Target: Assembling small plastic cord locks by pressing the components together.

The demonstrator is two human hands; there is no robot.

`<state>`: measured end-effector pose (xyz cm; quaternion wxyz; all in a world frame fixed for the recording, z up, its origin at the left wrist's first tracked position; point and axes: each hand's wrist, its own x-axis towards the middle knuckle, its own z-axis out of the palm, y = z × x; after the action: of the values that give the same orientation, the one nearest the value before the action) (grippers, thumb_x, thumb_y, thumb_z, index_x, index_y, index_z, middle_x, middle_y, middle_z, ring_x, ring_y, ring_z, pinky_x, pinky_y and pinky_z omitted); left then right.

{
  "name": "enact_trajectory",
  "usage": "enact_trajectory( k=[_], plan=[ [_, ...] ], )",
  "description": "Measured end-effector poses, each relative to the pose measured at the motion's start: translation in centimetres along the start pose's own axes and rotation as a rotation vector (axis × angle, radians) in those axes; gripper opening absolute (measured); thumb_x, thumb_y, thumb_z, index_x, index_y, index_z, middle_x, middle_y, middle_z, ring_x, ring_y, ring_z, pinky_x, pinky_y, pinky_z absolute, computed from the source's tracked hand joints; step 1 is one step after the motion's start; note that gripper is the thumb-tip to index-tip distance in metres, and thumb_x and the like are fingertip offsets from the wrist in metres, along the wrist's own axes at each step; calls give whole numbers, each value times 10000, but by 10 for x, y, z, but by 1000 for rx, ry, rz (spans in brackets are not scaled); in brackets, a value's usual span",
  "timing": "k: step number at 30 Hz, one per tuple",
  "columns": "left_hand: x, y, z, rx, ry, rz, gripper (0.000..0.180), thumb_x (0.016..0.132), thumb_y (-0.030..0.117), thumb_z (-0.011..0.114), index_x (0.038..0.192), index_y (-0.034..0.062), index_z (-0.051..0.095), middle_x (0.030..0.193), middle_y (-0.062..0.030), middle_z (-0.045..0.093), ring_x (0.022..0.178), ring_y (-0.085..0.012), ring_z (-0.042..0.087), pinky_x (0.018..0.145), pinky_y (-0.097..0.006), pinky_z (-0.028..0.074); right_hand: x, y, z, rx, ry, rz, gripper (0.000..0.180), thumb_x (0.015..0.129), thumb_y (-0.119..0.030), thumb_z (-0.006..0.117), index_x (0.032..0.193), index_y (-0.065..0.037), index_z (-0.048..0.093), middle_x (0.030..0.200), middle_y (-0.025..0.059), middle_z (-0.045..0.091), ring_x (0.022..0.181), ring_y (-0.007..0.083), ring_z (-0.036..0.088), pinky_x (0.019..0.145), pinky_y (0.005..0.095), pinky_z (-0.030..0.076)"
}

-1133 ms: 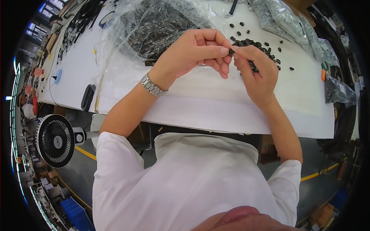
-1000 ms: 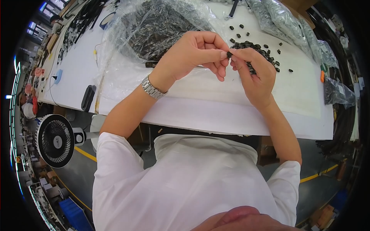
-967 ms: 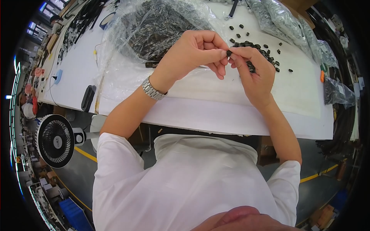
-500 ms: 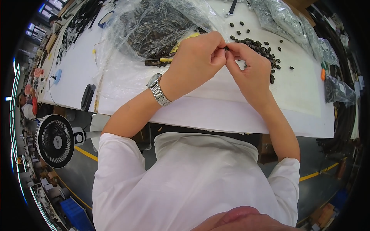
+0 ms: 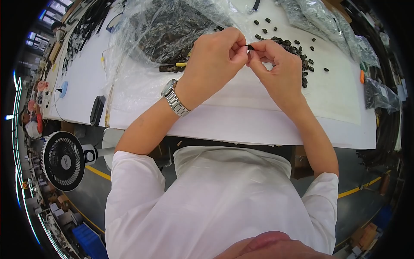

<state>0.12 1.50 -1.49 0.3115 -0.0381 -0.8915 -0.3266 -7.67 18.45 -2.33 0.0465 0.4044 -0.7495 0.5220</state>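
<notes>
Over the white table point(image 5: 241, 116), my left hand point(image 5: 215, 64) and my right hand point(image 5: 276, 69) meet fingertip to fingertip. Between the pinched thumbs and forefingers sits a small black piece point(image 5: 249, 47), mostly covered, so its exact kind cannot be made out. Both hands are closed at it. Just beyond my right hand lies a loose heap of small dark oval pieces point(image 5: 304, 64), some scattered singly. Behind my left hand is a large clear plastic bag point(image 5: 172, 30) full of dark items, with dark strips point(image 5: 169, 68) and a yellow bit at its near edge.
Clear plastic packages point(image 5: 319, 19) lie at the far right, with an orange-handled tool point(image 5: 362, 77) close by. On the left are black straps point(image 5: 88, 30), a dark oblong case point(image 5: 98, 110) and a blue-white device point(image 5: 64, 87). Below the table edge stands a fan point(image 5: 64, 161).
Both hands have shifted slightly left and away from me, still together. More of the black piece shows between the fingertips. The view has tilted a little.
</notes>
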Motion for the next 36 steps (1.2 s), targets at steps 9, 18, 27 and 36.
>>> enact_trajectory(
  k=[9,18,27,36],
  plan=[
    [7,4,-12,-141,-152,-60,74,934,49,721,985,1,696,811,-51,732,662,-106,693,629,-249,570,17,24,-19,243,-206,-5,166,988,-53,690,1130,16,740,952,109,798,885,201,794,779,279,614],
    [10,-2,-14,-438,-204,-247,137,993,92,699,1037,-36,718,865,-41,738,722,-79,697,650,-239,581,16,22,-13,677,-244,191,199,1036,-42,649,1175,92,694,1002,163,787,890,218,791,857,304,645],
    [6,2,-9,-307,-134,-260,164,985,103,697,1037,-50,725,873,-52,764,765,-81,722,681,-231,595,1,-1,4,433,-28,191,123,1016,-29,647,1085,55,706,963,126,803,891,182,797,853,275,622],
    [5,5,-2,-306,-48,-210,79,940,54,714,966,-20,720,805,-30,733,697,-64,676,637,-223,565,0,-2,6,200,77,-24,123,1006,-55,679,1074,41,713,935,99,806,879,157,794,872,289,624]
  ],
)
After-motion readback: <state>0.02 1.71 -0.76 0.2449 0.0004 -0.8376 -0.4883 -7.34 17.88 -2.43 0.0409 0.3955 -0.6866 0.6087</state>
